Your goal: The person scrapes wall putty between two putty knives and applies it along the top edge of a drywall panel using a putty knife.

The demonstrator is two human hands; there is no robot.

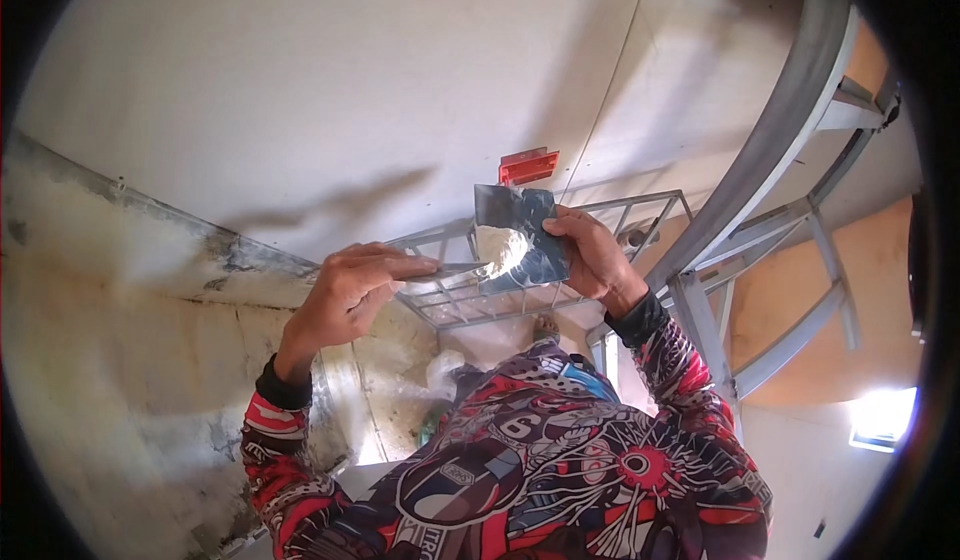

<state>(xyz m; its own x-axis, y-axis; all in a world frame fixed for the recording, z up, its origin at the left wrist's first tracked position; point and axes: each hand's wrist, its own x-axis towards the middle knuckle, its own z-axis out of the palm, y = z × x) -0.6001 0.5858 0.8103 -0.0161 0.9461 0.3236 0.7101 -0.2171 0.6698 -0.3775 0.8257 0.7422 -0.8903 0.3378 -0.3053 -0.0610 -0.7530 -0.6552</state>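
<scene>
My left hand [352, 292] is closed around a thin putty knife [452, 269], fingers laid along its top. The knife's tip touches a mound of white putty [503, 251]. That putty sits on a dark flat plate [545, 256] with white smears on it. My right hand [590, 258] grips the plate by its right edge, thumb on the upper face. Just beyond the plate is a red electrical-box-like piece [528, 167] against the pale panel.
A large pale panel [330, 90] with a seam spans the far side. Grey metal scaffold framing [770, 150] curves up on the right. A barred metal platform [470, 310] lies below my hands. Stained wall [150, 300] stands to the left.
</scene>
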